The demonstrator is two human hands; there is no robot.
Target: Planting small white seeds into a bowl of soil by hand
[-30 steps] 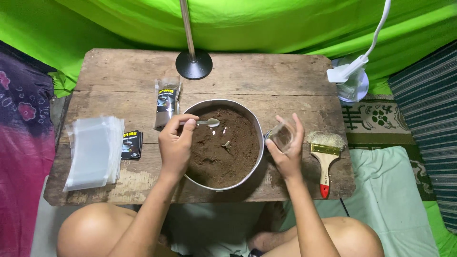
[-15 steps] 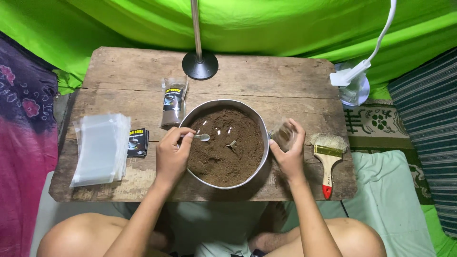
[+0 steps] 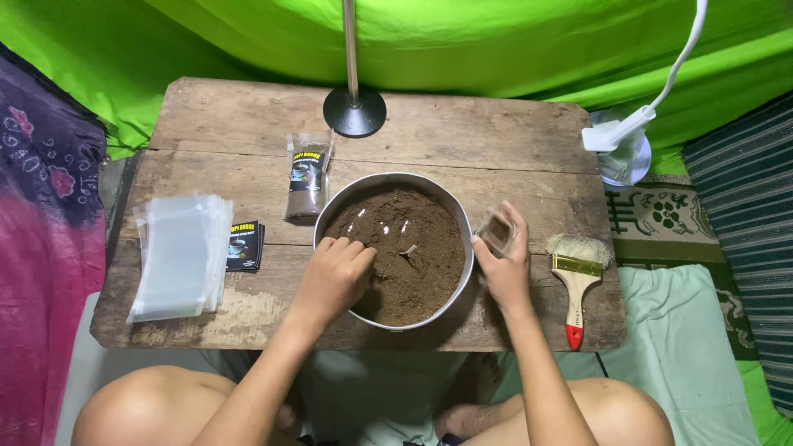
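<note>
Here, left hand [image 3: 334, 277] clenched in brown powder, spoon [image 3: 408, 250] handle angled up-right, right hand [image 3: 505, 268] grasping small upright clear packet [image 3: 498, 230].

Left hand [image 3: 334, 277] covers the spoon handle, so only a small metal tip shows in the brown powder [image 3: 409, 248]. Right hand [image 3: 504, 268] partly hides a small clear packet [image 3: 498, 231], contents indistinct. The pole [image 3: 350, 49] and lamp arm [image 3: 681, 62] run off the top edge.
</note>
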